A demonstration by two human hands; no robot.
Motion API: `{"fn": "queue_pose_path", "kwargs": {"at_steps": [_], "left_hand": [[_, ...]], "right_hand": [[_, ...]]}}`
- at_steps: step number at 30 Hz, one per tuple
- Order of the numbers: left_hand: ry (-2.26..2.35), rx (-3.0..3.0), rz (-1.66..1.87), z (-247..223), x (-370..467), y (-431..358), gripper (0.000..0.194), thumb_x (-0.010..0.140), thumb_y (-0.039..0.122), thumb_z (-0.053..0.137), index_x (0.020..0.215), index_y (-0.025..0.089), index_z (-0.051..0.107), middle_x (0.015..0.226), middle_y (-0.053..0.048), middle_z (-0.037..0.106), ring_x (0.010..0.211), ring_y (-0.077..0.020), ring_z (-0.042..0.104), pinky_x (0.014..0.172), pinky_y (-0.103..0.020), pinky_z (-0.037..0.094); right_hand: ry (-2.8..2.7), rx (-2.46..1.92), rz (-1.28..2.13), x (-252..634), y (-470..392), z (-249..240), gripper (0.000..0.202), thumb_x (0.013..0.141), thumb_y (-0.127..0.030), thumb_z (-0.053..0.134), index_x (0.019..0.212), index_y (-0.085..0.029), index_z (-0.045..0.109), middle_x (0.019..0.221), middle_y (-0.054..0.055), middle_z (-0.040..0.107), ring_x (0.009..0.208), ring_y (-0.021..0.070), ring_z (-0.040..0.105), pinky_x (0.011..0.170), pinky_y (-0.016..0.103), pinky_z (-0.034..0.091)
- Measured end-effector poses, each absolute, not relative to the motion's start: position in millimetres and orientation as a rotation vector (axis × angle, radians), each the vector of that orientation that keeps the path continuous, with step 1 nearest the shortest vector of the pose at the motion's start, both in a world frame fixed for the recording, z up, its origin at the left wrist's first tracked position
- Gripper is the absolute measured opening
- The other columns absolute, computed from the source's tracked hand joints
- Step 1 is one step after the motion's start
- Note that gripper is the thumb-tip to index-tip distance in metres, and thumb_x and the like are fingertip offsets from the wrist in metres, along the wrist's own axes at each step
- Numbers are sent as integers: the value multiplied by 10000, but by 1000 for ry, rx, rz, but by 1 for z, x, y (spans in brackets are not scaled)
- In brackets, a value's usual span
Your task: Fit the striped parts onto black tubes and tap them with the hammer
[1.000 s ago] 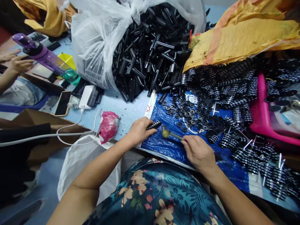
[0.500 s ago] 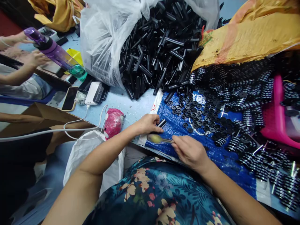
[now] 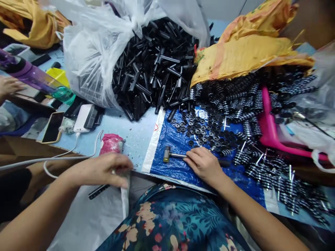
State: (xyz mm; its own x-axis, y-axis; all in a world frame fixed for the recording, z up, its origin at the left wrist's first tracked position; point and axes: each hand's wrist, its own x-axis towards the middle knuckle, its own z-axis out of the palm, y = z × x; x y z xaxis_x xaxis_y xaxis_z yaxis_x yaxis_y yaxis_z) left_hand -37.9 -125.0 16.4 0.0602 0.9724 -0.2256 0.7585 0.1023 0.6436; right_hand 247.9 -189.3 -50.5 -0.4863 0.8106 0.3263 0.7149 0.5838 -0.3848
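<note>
My left hand (image 3: 111,170) is over the mouth of a white bag (image 3: 78,212) at the table's front edge, its thumb and fingers apart. Just below it, a short black tube with pale marks (image 3: 98,191) is inside the bag, apart from the fingers. My right hand (image 3: 202,164) is closed around the handle of a small hammer (image 3: 166,154), whose head has a yellow face. The hammer lies low over a blue plastic sheet (image 3: 163,139). Beyond that hand, many small black discs (image 3: 202,130) are scattered on the sheet.
A clear plastic bag (image 3: 89,69) spills black tubes (image 3: 146,80) at the back. Striped black rollers (image 3: 248,118) lie on the right by a pink basket (image 3: 269,129) and yellow sack (image 3: 225,59). On the left are a pink bundle (image 3: 111,143), phone (image 3: 53,127), bottle (image 3: 34,75) and another person's hand (image 3: 10,86).
My left hand has moved left and down from the blue sheet to the white bag, and the black tube has left its fingers. The hammer, blurred earlier, is now still. The view has shifted right.
</note>
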Motion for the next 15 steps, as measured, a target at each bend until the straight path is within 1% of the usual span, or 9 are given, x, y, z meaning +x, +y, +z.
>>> {"fn": "queue_pose_path", "kwargs": {"at_steps": [4, 7, 10, 13, 15], "left_hand": [[1783, 1861, 327, 7, -7, -76, 260, 902, 415, 617, 917, 163, 679, 852, -87, 676, 956, -256, 662, 785, -301, 491], [1824, 2022, 247, -5, 21, -36, 254, 891, 406, 615, 918, 162, 680, 945, -129, 691, 1003, -289, 653, 821, -340, 483], [1855, 2148, 136, -18, 42, -11, 234, 889, 381, 581, 895, 167, 675, 977, -152, 704, 968, -308, 657, 793, -365, 467], [1850, 2131, 125, -25, 48, -4, 183, 872, 345, 558, 850, 192, 656, 882, -118, 710, 857, -281, 650, 711, -345, 430], [1826, 2092, 174, -24, 42, -9, 140, 849, 317, 562, 800, 203, 627, 798, -85, 688, 781, -252, 622, 663, -327, 392]], "right_hand": [[-2363, -1206, 301, 239, -177, -44, 223, 959, -392, 632, 1050, -195, 680, 977, 83, 702, 860, 215, 661, 772, 356, 536], [-2356, -1317, 187, 264, -162, -33, 186, 985, -381, 591, 1036, -227, 681, 928, 42, 711, 823, 185, 666, 770, 307, 515], [-2254, -1577, -47, 315, -135, -19, 205, 1010, -323, 521, 1017, -199, 684, 885, 75, 694, 823, 213, 629, 771, 339, 461], [-2148, -1805, -243, 366, -101, -10, 220, 985, -207, 467, 990, -163, 683, 970, 143, 660, 936, 281, 561, 804, 406, 387], [-2182, -1915, -319, 390, -79, -8, 226, 941, -117, 461, 915, -141, 684, 1002, 177, 640, 993, 312, 525, 814, 433, 360]]}}
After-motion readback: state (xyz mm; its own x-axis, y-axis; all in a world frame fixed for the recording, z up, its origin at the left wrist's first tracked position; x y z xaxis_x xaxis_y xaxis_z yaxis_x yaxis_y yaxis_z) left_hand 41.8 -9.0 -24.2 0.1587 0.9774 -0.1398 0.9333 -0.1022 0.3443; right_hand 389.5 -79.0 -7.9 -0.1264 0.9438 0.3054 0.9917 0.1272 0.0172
